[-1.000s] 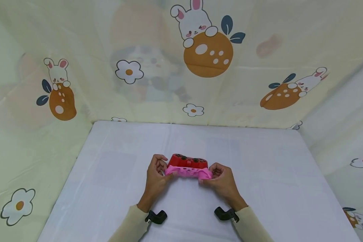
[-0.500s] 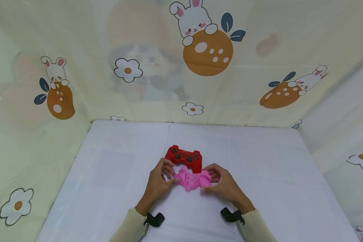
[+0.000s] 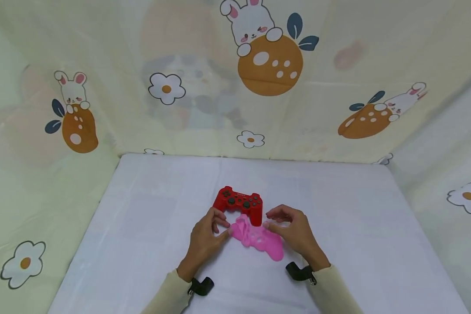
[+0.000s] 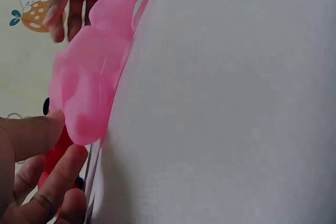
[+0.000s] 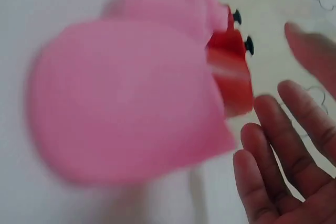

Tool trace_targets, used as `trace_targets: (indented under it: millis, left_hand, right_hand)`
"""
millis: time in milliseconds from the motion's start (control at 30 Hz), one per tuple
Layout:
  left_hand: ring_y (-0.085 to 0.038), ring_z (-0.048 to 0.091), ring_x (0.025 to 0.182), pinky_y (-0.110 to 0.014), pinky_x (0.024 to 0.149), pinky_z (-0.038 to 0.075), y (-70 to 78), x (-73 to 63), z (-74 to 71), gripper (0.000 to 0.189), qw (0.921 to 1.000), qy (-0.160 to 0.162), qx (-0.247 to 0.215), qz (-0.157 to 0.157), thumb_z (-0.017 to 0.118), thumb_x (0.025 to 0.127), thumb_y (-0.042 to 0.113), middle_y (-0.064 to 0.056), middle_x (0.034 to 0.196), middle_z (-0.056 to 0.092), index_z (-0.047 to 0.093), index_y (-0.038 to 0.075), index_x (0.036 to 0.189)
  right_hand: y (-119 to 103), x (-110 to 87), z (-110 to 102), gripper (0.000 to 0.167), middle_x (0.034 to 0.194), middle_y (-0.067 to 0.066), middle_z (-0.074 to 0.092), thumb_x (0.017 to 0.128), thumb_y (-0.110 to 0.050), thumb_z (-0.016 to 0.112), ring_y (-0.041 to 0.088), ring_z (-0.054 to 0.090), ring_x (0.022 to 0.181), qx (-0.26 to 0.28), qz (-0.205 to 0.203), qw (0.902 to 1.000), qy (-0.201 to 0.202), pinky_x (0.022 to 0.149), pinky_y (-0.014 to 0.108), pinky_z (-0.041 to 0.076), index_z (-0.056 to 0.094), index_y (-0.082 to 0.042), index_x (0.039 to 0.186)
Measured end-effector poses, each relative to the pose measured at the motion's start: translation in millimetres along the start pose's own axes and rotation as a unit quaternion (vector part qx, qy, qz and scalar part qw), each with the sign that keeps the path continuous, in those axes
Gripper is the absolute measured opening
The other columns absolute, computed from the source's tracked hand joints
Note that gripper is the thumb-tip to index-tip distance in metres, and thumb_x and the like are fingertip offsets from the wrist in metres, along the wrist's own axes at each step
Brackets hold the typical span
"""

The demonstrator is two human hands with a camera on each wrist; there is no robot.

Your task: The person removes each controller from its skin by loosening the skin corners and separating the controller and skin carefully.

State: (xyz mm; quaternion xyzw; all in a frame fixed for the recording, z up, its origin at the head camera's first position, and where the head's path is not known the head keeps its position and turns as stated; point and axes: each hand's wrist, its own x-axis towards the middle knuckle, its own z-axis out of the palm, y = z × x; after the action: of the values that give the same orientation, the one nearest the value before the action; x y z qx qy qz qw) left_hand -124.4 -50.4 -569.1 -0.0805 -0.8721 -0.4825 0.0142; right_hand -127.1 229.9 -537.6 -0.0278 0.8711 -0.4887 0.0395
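A pink silicone controller cover (image 3: 261,240) lies slantwise on the white table, its left part folded and its right grip sleeve spread toward the front. My left hand (image 3: 205,240) pinches the cover's left end between thumb and fingertips; the left wrist view shows the thumb (image 4: 44,132) against the cover's rounded tip. Just behind lies a red game controller (image 3: 239,201) with black sticks, partly hidden by the cover in the right wrist view. My right hand (image 3: 296,229) hovers beside the cover's right part, fingers loosely extended and apart from it (image 5: 286,166).
White cloth covers the table (image 3: 161,196). A curtain (image 3: 204,144) printed with rabbits, oranges and flowers hangs behind and at both sides. Each wrist carries a black camera mount, one at the left (image 3: 202,286) and one at the right (image 3: 299,271).
The cover has come off the red controller, which now lies flat behind it. The right hand has let go of the cover, whose right side has unfolded toward the front.
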Motion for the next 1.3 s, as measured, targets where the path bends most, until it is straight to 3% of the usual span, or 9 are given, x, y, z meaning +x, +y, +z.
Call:
trace_targets:
  millis: [200, 367, 633, 833, 1000, 1300]
  left_hand:
    - [-0.013, 0.057, 0.076, -0.023, 0.067, 0.043, 3.2, 0.9, 1.6, 0.034, 0.9997, 0.008, 0.025, -0.003, 0.087, 0.088, 0.018, 0.009, 0.097, 0.078, 0.062, 0.021, 0.111]
    - [-0.012, 0.054, 0.076, -0.023, 0.066, 0.042, 5.3, -3.1, 3.8, 0.033, 0.999, 0.001, 0.041, -0.017, 0.087, 0.087, 0.019, 0.007, 0.093, 0.072, 0.061, 0.022, 0.107]
    - [-0.01, 0.052, 0.072, -0.023, 0.065, 0.041, 9.3, -23.6, 3.2, 0.03, 0.9994, 0.013, 0.027, -0.016, 0.086, 0.086, 0.015, 0.006, 0.087, 0.065, 0.062, 0.024, 0.102]
    - [-0.011, 0.051, 0.07, -0.022, 0.065, 0.039, 14.2, -34.8, 2.1, 0.028, 0.9995, 0.022, 0.019, -0.01, 0.086, 0.086, 0.016, 0.003, 0.081, 0.063, 0.063, 0.026, 0.098]
    - [-0.012, 0.051, 0.068, -0.021, 0.064, 0.038, 13.3, -44.4, 2.9, 0.027, 0.9993, 0.035, 0.012, -0.002, 0.086, 0.085, 0.015, 0.003, 0.078, 0.063, 0.064, 0.026, 0.095]
    - [-0.011, 0.051, 0.065, -0.02, 0.061, 0.039, 11.1, -72.8, 5.2, 0.033, 0.9957, 0.083, -0.029, -0.031, 0.085, 0.08, 0.008, 0.009, 0.079, 0.063, 0.063, 0.029, 0.092]
  right_hand:
    - [-18, 14.8, 13, 0.016, 0.104, -0.002, 0.078, 0.092, -0.023, 0.085, 0.019, 0.071, 0.092, 0.022, -0.024, 0.9984, -0.047, 0.082, 0.029, 0.059, 0.08, -0.021, 0.107]
    - [-27, 18.9, 25, 0.013, 0.098, -0.006, 0.079, 0.093, -0.02, 0.083, 0.016, 0.07, 0.086, -0.005, -0.016, 0.9978, -0.064, 0.077, 0.029, 0.057, 0.083, -0.026, 0.105]
    - [-31, 16.1, 34, 0.014, 0.092, -0.009, 0.079, 0.092, -0.019, 0.084, 0.015, 0.066, 0.079, -0.019, -0.026, 0.9962, -0.081, 0.069, 0.026, 0.054, 0.083, -0.029, 0.101]
    - [-36, 16.8, 40, 0.012, 0.091, -0.007, 0.08, 0.091, -0.023, 0.086, 0.015, 0.068, 0.08, 0.004, -0.027, 0.9943, -0.103, 0.068, 0.024, 0.052, 0.08, -0.025, 0.101]
    - [-37, 16.9, 43, 0.014, 0.091, -0.004, 0.078, 0.089, -0.014, 0.085, 0.015, 0.066, 0.079, 0.028, -0.035, 0.9922, -0.116, 0.067, 0.022, 0.051, 0.078, -0.022, 0.098]
    - [-40, 16.7, 44, 0.011, 0.07, 0.004, 0.06, 0.088, -0.013, 0.087, 0.011, 0.047, 0.062, 0.031, -0.015, 0.9959, -0.084, 0.057, 0.022, 0.04, 0.078, -0.02, 0.09]
